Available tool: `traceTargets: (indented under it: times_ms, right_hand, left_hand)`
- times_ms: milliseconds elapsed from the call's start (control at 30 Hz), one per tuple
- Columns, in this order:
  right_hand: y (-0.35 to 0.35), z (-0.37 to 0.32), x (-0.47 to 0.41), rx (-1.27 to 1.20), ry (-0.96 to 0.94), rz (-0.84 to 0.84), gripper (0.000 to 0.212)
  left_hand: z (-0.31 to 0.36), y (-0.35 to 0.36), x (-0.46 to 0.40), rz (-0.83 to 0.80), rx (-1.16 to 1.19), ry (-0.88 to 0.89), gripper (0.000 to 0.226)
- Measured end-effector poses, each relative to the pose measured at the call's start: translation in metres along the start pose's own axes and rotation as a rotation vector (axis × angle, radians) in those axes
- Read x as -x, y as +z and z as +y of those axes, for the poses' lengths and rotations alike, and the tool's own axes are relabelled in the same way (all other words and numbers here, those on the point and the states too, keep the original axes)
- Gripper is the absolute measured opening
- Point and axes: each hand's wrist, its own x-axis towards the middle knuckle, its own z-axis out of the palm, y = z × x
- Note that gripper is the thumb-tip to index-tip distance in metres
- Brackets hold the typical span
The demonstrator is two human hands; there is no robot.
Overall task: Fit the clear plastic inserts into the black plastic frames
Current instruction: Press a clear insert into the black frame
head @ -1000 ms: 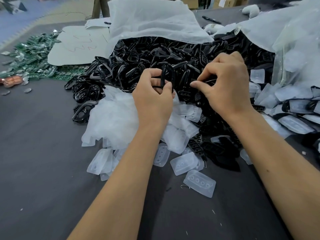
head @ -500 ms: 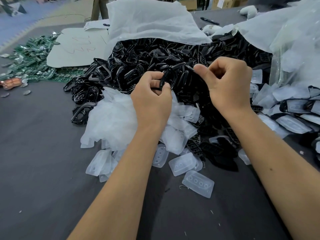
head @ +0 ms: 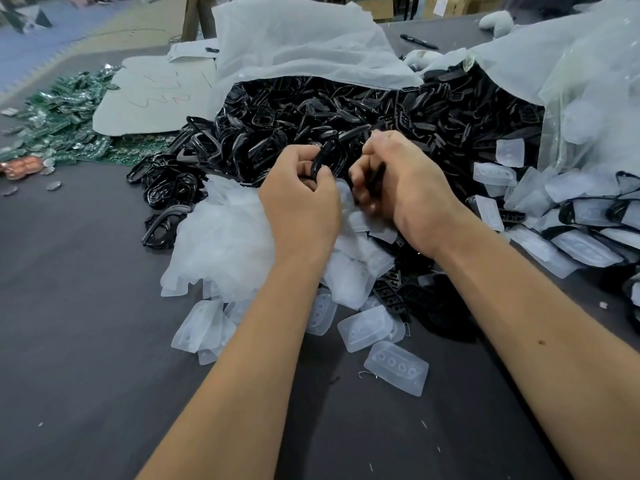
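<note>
My left hand (head: 300,202) grips a black plastic frame (head: 329,157), an oval loop standing upright above its fingers. Close beside it on the right, my right hand (head: 408,188) has its fingers curled around a second black piece (head: 375,176), mostly hidden in the palm. Both hands hover over a heap of clear plastic inserts (head: 225,233). A large pile of black frames (head: 346,112) spills from a white bag behind them. Loose clear inserts (head: 396,368) lie on the grey table nearer to me.
The white bag (head: 294,43) drapes over the black pile. More clear inserts (head: 585,247) lie at the right, some seated in black frames. Green circuit boards (head: 59,126) and a pale card sheet (head: 156,95) sit at the far left. The grey table (head: 86,341) extends toward me.
My right hand has dropped from the black pile and come in next to my left hand, now holding a black piece. My left hand keeps its frame, nearly in place.
</note>
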Motion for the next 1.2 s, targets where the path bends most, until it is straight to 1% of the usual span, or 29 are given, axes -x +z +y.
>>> traceTargets:
  times_ms: [33,133,200,367,567,867,1200]
  right_hand:
    - [-0.001,0.002,-0.001,-0.046,0.002,0.004,0.003]
    - [-0.006,0.008,-0.003,-0.026,-0.035,0.064,0.037]
    - [-0.007,0.011,-0.001,-0.033,-0.066,0.075,0.045]
    - [-0.010,0.015,-0.002,-0.115,-0.126,0.102,0.037]
    - [-0.007,0.014,0.000,-0.135,-0.151,0.118,0.031]
    - [-0.006,0.011,0.003,-0.038,-0.172,0.107,0.024]
    - [-0.007,0.011,0.006,-0.022,-0.187,0.093,0.029]
  left_hand:
    - [0.000,0.000,0.000,0.006,-0.005,0.006,0.017]
    - [-0.001,0.000,0.000,0.014,-0.020,0.019,0.019]
    - [-0.001,0.001,0.000,0.013,-0.021,0.013,0.020]
    - [-0.002,0.001,0.000,0.014,-0.020,0.017,0.022]
    - [-0.001,0.001,0.001,0.014,-0.015,0.022,0.022]
    - [0.001,0.000,0.002,-0.014,0.031,-0.025,0.017]
    - [0.002,-0.002,0.002,-0.040,0.015,-0.015,0.018]
